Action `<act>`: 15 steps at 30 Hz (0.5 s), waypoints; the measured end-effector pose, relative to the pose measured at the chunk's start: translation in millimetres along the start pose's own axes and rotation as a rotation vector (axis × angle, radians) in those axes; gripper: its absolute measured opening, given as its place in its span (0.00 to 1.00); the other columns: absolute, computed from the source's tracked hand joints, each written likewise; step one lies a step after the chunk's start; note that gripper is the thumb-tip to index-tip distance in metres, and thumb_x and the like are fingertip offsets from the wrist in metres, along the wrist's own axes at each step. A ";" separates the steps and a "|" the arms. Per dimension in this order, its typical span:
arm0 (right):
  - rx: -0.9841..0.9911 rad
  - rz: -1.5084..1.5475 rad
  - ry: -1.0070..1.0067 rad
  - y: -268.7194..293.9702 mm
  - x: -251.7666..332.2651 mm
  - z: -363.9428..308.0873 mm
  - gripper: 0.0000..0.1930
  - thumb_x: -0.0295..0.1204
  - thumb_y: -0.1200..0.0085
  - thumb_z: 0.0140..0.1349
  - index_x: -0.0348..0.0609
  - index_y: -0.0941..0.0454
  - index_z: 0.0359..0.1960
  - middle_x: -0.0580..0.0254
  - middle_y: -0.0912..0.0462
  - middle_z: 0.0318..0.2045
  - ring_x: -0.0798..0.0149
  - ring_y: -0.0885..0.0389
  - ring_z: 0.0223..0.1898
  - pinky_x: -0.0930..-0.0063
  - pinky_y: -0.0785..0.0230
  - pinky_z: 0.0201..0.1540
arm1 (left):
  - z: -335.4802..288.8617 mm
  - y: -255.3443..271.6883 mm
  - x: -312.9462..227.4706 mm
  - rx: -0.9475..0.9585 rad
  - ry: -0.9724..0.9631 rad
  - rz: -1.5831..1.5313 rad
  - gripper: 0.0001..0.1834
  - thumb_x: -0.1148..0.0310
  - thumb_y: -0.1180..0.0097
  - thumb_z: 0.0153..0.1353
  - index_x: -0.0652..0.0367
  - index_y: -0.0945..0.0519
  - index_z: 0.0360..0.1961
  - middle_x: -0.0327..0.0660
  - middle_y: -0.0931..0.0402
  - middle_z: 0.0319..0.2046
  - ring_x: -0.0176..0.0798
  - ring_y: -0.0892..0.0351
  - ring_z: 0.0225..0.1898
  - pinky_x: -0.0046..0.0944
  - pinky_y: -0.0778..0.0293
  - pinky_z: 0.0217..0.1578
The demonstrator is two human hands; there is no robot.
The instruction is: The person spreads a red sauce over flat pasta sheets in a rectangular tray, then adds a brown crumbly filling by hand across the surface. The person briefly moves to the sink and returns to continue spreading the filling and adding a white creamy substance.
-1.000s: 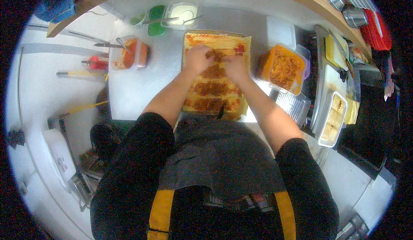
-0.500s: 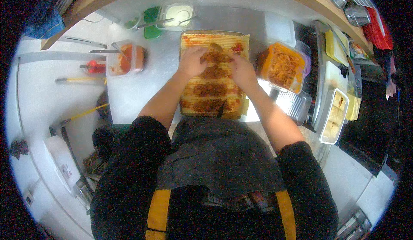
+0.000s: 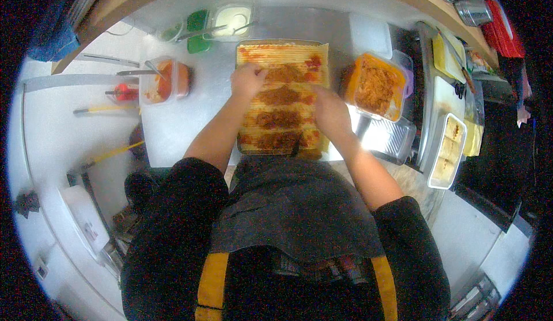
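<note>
- The tray (image 3: pixel 282 41) lies on the table (image 3: pixel 196 122) in front of the person, holding ridged pasta sheets (image 3: pixel 279 53) with four bands of brown filling (image 3: pixel 277 119) across them.
- The left hand (image 3: pixel 247 80) is at the tray's left side, fingers curled beside the farthest band; whether they pinch anything, I cannot tell.
- The right hand (image 3: pixel 329 107) is over the right side, fingers pointing inward; its grip is too blurred to tell.
- Right of the tray stands an orange tub (image 3: pixel 377 88) of filling; well left, a sauce tub (image 3: pixel 167 82).

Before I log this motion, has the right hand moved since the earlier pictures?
Yes: judged against the tray, the right hand has moved rightward and toward the person's body.
</note>
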State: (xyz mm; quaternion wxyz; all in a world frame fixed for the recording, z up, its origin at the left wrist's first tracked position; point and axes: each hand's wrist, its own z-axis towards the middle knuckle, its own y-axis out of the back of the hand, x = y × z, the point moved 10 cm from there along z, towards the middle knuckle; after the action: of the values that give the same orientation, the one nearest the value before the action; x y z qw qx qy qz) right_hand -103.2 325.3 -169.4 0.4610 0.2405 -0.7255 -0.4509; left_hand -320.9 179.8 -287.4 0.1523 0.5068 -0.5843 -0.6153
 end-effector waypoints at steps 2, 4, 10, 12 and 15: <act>-0.106 0.092 0.076 21.3 1.5 -17.0 0.20 0.23 0.54 0.68 0.45 0.23 0.60 0.41 0.16 0.49 0.41 0.18 0.52 0.50 0.25 0.55 | -1.9 -3.8 6.2 0.022 -0.017 -0.030 0.19 0.49 0.35 0.60 0.53 0.11 0.42 0.47 0.14 0.42 0.54 0.14 0.44 0.53 0.20 0.46; -0.163 0.090 0.079 34.1 -3.9 -33.2 0.19 0.23 0.53 0.68 0.44 0.22 0.59 0.42 0.16 0.50 0.41 0.18 0.53 0.52 0.26 0.57 | -0.8 -1.1 2.5 -0.038 -0.111 0.042 0.15 0.54 0.35 0.59 0.52 0.11 0.38 0.47 0.14 0.38 0.54 0.15 0.43 0.53 0.21 0.46; -0.288 0.147 0.022 67.5 -27.6 -77.4 0.15 0.23 0.51 0.70 0.40 0.19 0.55 0.40 0.15 0.48 0.39 0.17 0.50 0.53 0.24 0.55 | 3.4 13.0 -18.1 -0.168 -0.339 -0.061 0.10 0.59 0.35 0.57 0.51 0.11 0.35 0.46 0.15 0.38 0.52 0.17 0.49 0.51 0.22 0.48; -0.286 0.107 -0.051 74.8 -39.1 -88.5 0.15 0.23 0.51 0.70 0.40 0.18 0.55 0.40 0.15 0.48 0.39 0.16 0.50 0.54 0.24 0.55 | 4.3 5.2 -20.5 -0.051 -0.327 -0.058 0.10 0.59 0.34 0.57 0.52 0.11 0.35 0.46 0.15 0.38 0.52 0.17 0.50 0.51 0.22 0.50; -0.297 0.283 -0.123 87.1 -59.3 -107.5 0.18 0.22 0.55 0.70 0.39 0.21 0.58 0.44 0.15 0.52 0.47 0.16 0.54 0.61 0.27 0.59 | 2.7 7.5 -22.2 -0.062 -0.323 0.034 0.12 0.57 0.34 0.56 0.52 0.11 0.35 0.48 0.15 0.38 0.53 0.17 0.50 0.52 0.22 0.51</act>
State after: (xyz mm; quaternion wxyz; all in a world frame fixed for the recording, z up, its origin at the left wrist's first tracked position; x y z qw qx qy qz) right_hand 25.0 365.8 -101.8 0.5050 0.0378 -0.7044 -0.4975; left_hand -316.3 196.6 -271.5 0.0822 0.3862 -0.5904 -0.7039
